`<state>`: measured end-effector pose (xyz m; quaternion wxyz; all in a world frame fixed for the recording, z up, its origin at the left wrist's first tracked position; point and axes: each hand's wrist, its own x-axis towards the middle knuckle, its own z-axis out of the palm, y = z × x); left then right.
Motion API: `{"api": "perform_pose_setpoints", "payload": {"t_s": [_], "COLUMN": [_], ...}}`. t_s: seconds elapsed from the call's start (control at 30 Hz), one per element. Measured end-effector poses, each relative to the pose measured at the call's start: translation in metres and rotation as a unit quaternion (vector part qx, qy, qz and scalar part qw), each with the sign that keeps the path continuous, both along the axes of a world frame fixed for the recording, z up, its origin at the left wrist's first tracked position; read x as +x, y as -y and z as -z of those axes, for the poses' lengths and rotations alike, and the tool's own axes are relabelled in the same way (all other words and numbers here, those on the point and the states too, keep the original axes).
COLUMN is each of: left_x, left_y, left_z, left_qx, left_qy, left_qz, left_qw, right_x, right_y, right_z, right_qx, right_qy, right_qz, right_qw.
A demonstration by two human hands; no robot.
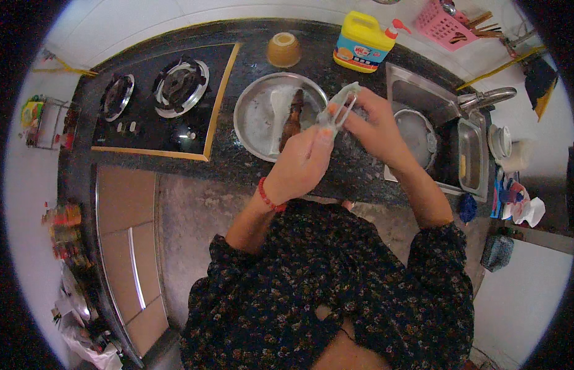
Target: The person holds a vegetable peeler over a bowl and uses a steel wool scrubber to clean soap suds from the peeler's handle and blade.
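Observation:
My left hand (303, 164), with a red bead bracelet at the wrist, grips one end of a pale green cloth or sponge (327, 115). My right hand (372, 127) holds its other side, around a slim utensil (346, 108) with a slot, perhaps a peeler. Motion blur hides the details. Just left of my hands stands a round metal basin (243, 125). In it lie a white rice paddle (277, 118) and a dark brown wooden utensil (294, 118), side by side. My left hand covers the basin's lower right rim.
Behind the basin stands an upturned tan bowl (283, 51), with a yellow detergent jug (363, 41) to its right. A steel sink (423, 85) with a round metal pan (414, 134) and faucet (488, 96) is at right. A gas stove (152, 134) lies left. A pink basket (442, 27) hangs on the wall.

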<state>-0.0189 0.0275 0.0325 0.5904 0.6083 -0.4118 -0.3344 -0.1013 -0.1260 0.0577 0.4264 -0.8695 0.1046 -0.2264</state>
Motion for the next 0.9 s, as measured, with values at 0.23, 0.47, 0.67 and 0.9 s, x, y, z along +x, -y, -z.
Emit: {"api": "perform_pose_setpoints", "payload": {"t_s": [0.23,0.47,0.67,0.9], "left_x": [-0.001,0.013,0.027,0.023], "left_y": [0.005,-0.004,-0.007,-0.015], "left_z": [0.005,0.0,-0.013,-0.014], "left_qx": [-0.035,-0.008,-0.006,0.0], "left_qy": [0.01,0.111,0.179,0.158], "left_qz": [-0.028,0.01,0.097,0.083], "left_qw": [0.999,0.994,0.979,0.984], "right_x": [0.007,-0.011,-0.015,-0.013], "right_y": [-0.006,0.0,0.0,-0.01], "right_z": [0.003,-0.01,-0.013,-0.008], "right_qx": [-0.274,0.34,0.375,0.293], "right_qy": [0.135,-0.108,-0.101,-0.047], "right_qz": [0.133,-0.107,-0.168,-0.151], "right_qw": [0.943,0.928,0.906,0.943]}}
